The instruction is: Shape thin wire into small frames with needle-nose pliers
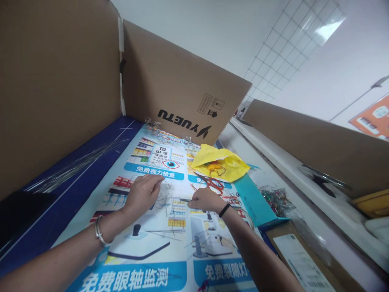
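Observation:
My left hand point(144, 194), with a silver bangle at its wrist, is over the printed sheet point(176, 253), thumb and fingers pinched; what they hold is too small to name. My right hand point(206, 199), a black band at its wrist, has its fingers closed on a thin metal tool point(185, 200) that points left toward the left hand. Thin wires point(165, 198) lie between and below the hands. Just beyond the right hand are orange-handled scissors point(215, 185), beside a yellow bag point(232, 164) with orange material in its opening.
Cardboard panels point(176, 81) stand behind and at the left. Long wires point(73, 166) lie on the blue surface at left. At right are a tangled wire pile point(276, 200), a teal sheet point(258, 202) and a labelled cardboard box point(304, 259). More wire clusters sit at the back.

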A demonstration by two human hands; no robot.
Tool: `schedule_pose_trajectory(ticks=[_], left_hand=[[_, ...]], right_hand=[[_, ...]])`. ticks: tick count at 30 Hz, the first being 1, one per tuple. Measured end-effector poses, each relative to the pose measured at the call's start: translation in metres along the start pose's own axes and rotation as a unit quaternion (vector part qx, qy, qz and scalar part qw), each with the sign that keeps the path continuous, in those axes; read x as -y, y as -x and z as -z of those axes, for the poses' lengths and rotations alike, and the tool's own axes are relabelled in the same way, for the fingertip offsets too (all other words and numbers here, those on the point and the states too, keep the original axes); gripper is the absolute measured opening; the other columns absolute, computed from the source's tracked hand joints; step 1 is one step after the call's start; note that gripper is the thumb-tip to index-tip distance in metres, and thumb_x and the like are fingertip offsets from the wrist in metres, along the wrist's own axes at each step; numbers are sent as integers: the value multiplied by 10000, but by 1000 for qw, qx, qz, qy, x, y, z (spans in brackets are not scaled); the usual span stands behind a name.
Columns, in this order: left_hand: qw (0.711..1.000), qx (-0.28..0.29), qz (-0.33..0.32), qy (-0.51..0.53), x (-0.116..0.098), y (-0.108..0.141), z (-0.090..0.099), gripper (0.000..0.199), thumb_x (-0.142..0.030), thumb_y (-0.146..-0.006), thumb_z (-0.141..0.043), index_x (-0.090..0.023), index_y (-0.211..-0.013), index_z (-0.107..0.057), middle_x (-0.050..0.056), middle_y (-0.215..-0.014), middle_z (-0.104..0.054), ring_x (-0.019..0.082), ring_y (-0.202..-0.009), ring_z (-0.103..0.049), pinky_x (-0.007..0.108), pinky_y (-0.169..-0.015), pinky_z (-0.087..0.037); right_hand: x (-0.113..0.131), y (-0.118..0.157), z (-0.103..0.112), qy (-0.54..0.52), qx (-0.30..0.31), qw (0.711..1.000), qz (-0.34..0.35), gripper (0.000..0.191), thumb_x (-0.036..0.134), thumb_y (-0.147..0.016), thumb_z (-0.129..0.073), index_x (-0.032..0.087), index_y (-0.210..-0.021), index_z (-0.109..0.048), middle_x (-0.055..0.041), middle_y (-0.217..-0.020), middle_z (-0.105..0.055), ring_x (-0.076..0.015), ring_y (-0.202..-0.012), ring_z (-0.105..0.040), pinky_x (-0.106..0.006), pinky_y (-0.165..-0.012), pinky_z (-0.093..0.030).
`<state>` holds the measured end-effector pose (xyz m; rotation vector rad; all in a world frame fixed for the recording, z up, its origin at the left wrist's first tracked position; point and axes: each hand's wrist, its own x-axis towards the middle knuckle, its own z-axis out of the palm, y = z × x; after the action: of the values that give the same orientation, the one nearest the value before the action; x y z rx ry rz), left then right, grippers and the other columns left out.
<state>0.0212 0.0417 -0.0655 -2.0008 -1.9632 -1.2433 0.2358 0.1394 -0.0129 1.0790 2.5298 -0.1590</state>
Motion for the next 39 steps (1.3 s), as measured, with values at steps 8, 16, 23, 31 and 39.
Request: schedule_pose_trajectory(ticks=[8, 16, 23, 31, 39], left_hand=[[1000, 18, 3, 2, -3, 0, 1, 236, -177, -831, -436, -202, -983, -614, 52, -959, -677, 220, -895, -595, 355, -766, -428], [999, 30, 39, -20, -6, 0, 2, 279, -239, -844, -429, -195, -1076, -578, 60, -926, -683, 219, -828, -610, 351, -727, -439], [997, 29, 75, -4, 1, -3, 5, 257, -263, -892, -357, -195, -1016, -570, 50, -931, -674, 201, -854, -609, 323, -743, -443], [992, -29, 107, 67, 2, -15, 21, 251, -318, -888, -361, -195, -917, -577, 31, -870, -645, 178, -834, -589, 288, -755, -444], [959, 150, 120, 210, -31, -24, 51, 204, -362, -832, -474, -226, -841, -626, -18, -812, -661, 155, -763, -602, 245, -671, -461]], right_hand=[[9, 22, 1, 11, -78, 995, -55, 301, 441, -832, -492, 197, -848, -668, -43, -834, -673, -164, -780, -593, -227, -569, -324], [31, 37, 6, 61, -330, 942, -26, 220, 372, -865, -512, 191, -780, -602, -39, -779, -629, -178, -768, -543, -278, -676, -321], [32, 21, -6, 51, -385, 921, -3, 195, 350, -864, -521, 191, -782, -598, -36, -742, -607, -187, -748, -524, -294, -671, -294], [24, 24, -6, 60, -408, 911, 6, 201, 340, -870, -512, 182, -774, -592, -36, -721, -587, -191, -730, -503, -306, -671, -275], [35, 41, -1, 102, -440, 891, 42, 197, 320, -893, -464, 183, -830, -591, -46, -713, -549, -195, -709, -455, -327, -661, -258]])
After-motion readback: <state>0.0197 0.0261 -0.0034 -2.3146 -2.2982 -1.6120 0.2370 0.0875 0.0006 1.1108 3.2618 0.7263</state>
